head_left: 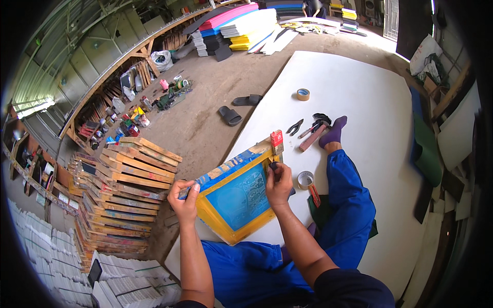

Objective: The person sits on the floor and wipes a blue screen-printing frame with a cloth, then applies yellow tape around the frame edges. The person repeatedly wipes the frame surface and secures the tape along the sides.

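Note:
A wooden screen-printing frame [218, 218] with yellow-edged blue mesh [237, 197] rests tilted over my lap, a pale line drawing on its mesh. Blue tape [221, 172] covers its far rail. My left hand [184, 201] grips the frame's left corner, thumb on top. At the right side, my right hand [279, 186] is closed, its fingertips around a small dark thing against the mesh's upper right edge; I cannot make out what it is. A red block-like piece [277, 138] sits at the frame's far right corner.
On the white sheet [370, 102] under me lie tape rolls [303, 94], pliers [295, 127], a red-handled cutter [315, 196] and more tools. Stacked wooden frames [131, 190] rise at left. Sandals [229, 116] lie on the floor; another person [314, 8] is far back.

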Demonstrator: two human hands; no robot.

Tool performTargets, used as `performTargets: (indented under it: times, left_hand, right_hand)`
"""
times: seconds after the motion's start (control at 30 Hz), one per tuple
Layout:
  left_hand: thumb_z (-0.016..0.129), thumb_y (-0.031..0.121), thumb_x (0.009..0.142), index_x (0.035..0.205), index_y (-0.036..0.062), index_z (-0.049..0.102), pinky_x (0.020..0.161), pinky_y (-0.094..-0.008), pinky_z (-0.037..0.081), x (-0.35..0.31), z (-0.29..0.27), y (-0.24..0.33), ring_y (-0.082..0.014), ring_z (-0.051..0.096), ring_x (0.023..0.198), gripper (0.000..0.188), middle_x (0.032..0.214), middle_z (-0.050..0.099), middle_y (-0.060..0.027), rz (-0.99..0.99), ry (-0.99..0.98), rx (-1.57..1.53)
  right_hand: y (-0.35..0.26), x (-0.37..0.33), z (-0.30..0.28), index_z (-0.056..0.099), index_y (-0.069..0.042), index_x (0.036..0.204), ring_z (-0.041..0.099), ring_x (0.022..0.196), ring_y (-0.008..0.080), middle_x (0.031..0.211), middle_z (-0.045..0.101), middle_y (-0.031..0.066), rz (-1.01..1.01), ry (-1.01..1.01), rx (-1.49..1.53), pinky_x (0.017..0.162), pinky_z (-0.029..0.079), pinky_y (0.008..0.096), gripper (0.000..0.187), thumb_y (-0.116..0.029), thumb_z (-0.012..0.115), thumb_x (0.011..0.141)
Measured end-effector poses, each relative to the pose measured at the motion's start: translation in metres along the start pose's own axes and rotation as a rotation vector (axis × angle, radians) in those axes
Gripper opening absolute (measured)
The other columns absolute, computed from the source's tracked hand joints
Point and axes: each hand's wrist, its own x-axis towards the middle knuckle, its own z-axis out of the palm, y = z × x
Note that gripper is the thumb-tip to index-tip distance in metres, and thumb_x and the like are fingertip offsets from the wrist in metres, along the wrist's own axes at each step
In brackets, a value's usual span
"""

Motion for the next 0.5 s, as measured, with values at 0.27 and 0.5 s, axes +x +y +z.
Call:
performTargets:
  times: [0.27,0.5]
  left_hand:
    - [0.079,0.007,0.086,0.09,-0.0008,0.067,0.077,-0.0296,0.051,0.0,-0.001,-0.005,-0.0139,0.063,0.081,0.015,0.087,0.068,-0.0066,0.013,0.013,0.014]
    - [0.08,0.008,0.086,0.089,-0.0002,0.067,0.077,-0.0298,0.05,0.0,-0.003,-0.001,-0.0139,0.062,0.082,0.015,0.087,0.068,-0.0068,0.01,-0.01,0.004]
  right_hand:
    - [0.018,0.012,-0.016,0.066,-0.007,0.099,0.066,0.079,0.0319,0.087,0.065,0.0115,-0.382,-0.04,-0.067,0.067,0.054,0.042,0.024,0.001,0.078,0.08]
    - [-0.001,0.058,-0.011,0.064,-0.009,0.094,0.066,0.078,0.0302,0.087,0.066,0.01,-0.556,0.062,-0.184,0.065,0.054,0.0413,0.025,-0.001,0.078,0.074]
